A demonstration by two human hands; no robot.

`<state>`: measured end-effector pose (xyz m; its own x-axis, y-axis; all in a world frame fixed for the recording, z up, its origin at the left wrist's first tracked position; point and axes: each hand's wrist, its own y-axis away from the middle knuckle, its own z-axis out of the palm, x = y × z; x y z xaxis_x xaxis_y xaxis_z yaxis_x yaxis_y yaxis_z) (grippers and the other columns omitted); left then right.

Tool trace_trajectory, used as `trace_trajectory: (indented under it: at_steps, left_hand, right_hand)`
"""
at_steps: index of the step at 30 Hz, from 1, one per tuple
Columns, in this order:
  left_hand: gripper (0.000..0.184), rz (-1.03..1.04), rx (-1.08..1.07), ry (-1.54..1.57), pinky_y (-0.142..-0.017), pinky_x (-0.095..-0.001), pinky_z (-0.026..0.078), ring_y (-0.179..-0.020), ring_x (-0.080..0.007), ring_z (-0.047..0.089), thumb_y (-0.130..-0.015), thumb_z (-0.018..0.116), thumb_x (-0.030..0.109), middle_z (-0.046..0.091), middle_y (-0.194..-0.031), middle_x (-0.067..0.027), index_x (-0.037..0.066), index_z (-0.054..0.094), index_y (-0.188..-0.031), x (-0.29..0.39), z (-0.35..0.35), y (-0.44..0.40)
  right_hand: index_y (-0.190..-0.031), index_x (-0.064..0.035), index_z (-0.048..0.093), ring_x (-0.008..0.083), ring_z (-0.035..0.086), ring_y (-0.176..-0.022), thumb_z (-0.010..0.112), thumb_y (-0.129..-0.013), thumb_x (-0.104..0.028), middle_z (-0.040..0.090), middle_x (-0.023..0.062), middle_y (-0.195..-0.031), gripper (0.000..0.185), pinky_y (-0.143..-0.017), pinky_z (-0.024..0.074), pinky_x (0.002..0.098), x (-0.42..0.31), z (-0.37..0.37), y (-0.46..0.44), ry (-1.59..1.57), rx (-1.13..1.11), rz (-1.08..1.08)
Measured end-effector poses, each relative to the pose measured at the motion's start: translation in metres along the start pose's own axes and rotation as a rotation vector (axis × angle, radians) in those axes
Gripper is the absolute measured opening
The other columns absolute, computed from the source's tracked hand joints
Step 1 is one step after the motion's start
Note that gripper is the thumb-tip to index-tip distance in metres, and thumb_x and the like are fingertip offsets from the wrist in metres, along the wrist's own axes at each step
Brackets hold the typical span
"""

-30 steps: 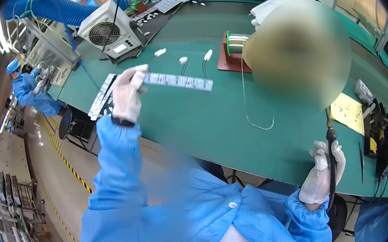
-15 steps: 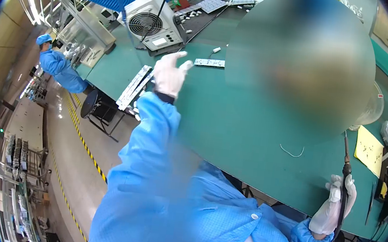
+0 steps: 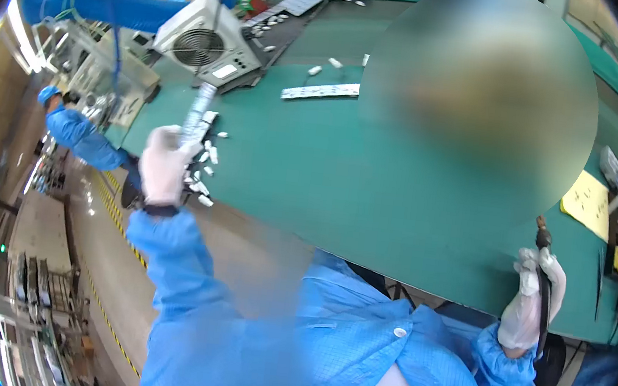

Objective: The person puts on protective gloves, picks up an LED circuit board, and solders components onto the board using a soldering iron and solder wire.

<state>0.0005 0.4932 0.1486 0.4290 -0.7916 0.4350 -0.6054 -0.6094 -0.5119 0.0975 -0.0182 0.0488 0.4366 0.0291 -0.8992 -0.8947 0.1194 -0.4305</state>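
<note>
My left hand [image 3: 163, 165], in a white glove, is at the left edge of the table. Its fingers close on the near end of a white circuit board strip [image 3: 197, 113], which is smeared by motion. Small white connectors [image 3: 211, 154] lie beside it. At the right, my gloved right hand [image 3: 532, 298] is wrapped round a soldering iron [image 3: 544, 239], its tip pointing away from me. Another white circuit board strip [image 3: 320, 91] lies farther in on the green table [image 3: 311, 170], with small connectors behind it. A large blurred circle hides the back right of the table.
A white fan unit [image 3: 208, 40] stands at the back left beneath a blue hose [image 3: 105, 6]. More white boards [image 3: 300, 1] lie at the back. On the right are a yellow sponge sheet [image 3: 588, 206] and tweezers [image 3: 599, 283]. A co-worker in blue [image 3: 79, 132] is at the far left.
My left hand has moved left and towards me, from above the table to the strips at the edge, and its fingers have closed. My right hand still holds the soldering iron. The view has shifted.
</note>
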Motion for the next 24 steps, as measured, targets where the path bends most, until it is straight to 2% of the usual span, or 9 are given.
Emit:
trace_trajectory:
  at_steps: [2,5,6,8,10,11,12,17,24]
  left_hand:
    - [0.045,0.013,0.103,0.43,-0.076,-0.0251,0.046,-0.082,-0.0152,0.057,-0.076,0.069,0.012,0.061,-0.093,-0.0089,-0.006,0.054,-0.114,0.08,-0.018,0.032]
    - [0.029,0.2,-0.056,0.781,-0.075,-0.0246,0.043,-0.081,-0.0122,0.052,-0.088,0.056,0.024,0.056,-0.088,-0.0058,-0.004,0.057,-0.1,0.098,-0.009,0.05]
    - [0.034,0.06,0.061,0.858,-0.072,-0.0246,0.041,-0.079,-0.011,0.051,-0.093,0.051,0.033,0.056,-0.087,-0.0049,0.0,0.058,-0.094,0.103,0.014,0.058]
    - [0.044,-0.042,-0.283,0.956,-0.072,-0.0262,0.043,-0.077,-0.0115,0.051,-0.094,0.048,0.045,0.057,-0.087,-0.0052,0.002,0.057,-0.097,0.131,0.03,0.082]
    - [0.039,-0.411,-0.553,1.59,-0.076,-0.0299,0.046,-0.081,-0.0138,0.053,-0.094,0.05,0.043,0.058,-0.094,-0.0055,0.006,0.058,-0.101,0.153,0.062,0.108]
    - [0.037,-0.455,-0.621,1.592,-0.078,-0.0304,0.047,-0.087,-0.0147,0.054,-0.094,0.051,0.041,0.058,-0.096,-0.005,0.006,0.057,-0.102,0.165,0.071,0.119]
    - [0.039,-0.482,-0.739,1.48,-0.056,-0.0227,0.042,-0.083,-0.0126,0.055,-0.092,0.049,0.05,0.058,-0.1,-0.0012,0.014,0.055,-0.107,0.178,0.071,0.131]
    - [0.045,-0.397,-0.915,1.424,-0.062,-0.0278,0.051,-0.075,-0.018,0.059,-0.092,0.049,0.049,0.058,-0.099,-0.0065,0.008,0.053,-0.109,0.224,0.076,0.172]
    - [0.05,-0.212,-1.0,1.482,-0.068,-0.0354,0.054,-0.081,-0.0244,0.061,-0.092,0.048,0.05,0.055,-0.105,-0.0116,0.004,0.05,-0.112,0.221,0.083,0.198]
  right_hand:
    - [-0.11,-0.0027,0.054,0.021,0.061,-0.092,0.059,-0.091,-0.016,0.062,0.0137,-0.098,0.025,-0.079,0.0502,0.0332,0.001,-0.001,0.0,0.01,-0.043,-0.025]
    - [-0.109,-0.0031,0.054,0.022,0.062,-0.09,0.06,-0.09,-0.014,0.062,0.0137,-0.096,0.023,-0.077,0.0516,0.0333,-0.002,-0.002,-0.002,0.0,-0.051,-0.035]
    - [-0.109,-0.0031,0.054,0.022,0.062,-0.09,0.06,-0.09,-0.014,0.062,0.0137,-0.096,0.023,-0.077,0.0516,0.0333,-0.002,-0.003,-0.002,0.011,-0.046,-0.035]
    - [-0.112,-0.0035,0.053,0.0235,0.062,-0.092,0.06,-0.089,-0.013,0.061,0.0146,-0.099,0.026,-0.076,0.0524,0.033,-0.001,-0.004,0.0,0.038,-0.042,-0.04]
    - [-0.113,-0.0034,0.051,0.0245,0.062,-0.093,0.061,-0.089,-0.012,0.061,0.0152,-0.1,0.027,-0.075,0.0528,0.0329,-0.001,-0.006,0.002,0.037,-0.052,-0.054]
    - [-0.115,-0.0032,0.05,0.0255,0.062,-0.095,0.061,-0.089,-0.012,0.06,0.0158,-0.102,0.029,-0.073,0.0532,0.0328,0.001,-0.007,0.002,0.031,-0.063,-0.07]
    - [-0.119,-0.0076,0.046,0.0303,0.06,-0.102,0.061,-0.088,-0.009,0.057,0.0175,-0.109,0.034,-0.073,0.0541,0.0342,0.006,-0.009,0.002,-0.02,-0.095,-0.131]
    - [-0.119,-0.0161,0.042,0.0392,0.052,-0.116,0.078,-0.072,-0.01,0.05,0.0222,-0.122,0.059,-0.071,0.0587,0.0402,0.011,-0.012,0.007,-0.13,-0.378,-0.323]
    - [-0.102,-0.0096,0.044,0.0398,0.061,-0.102,0.078,-0.071,-0.005,0.059,0.0266,-0.107,0.046,-0.084,0.0534,0.0447,-0.008,0.0,0.015,-0.088,-0.4,-0.412]
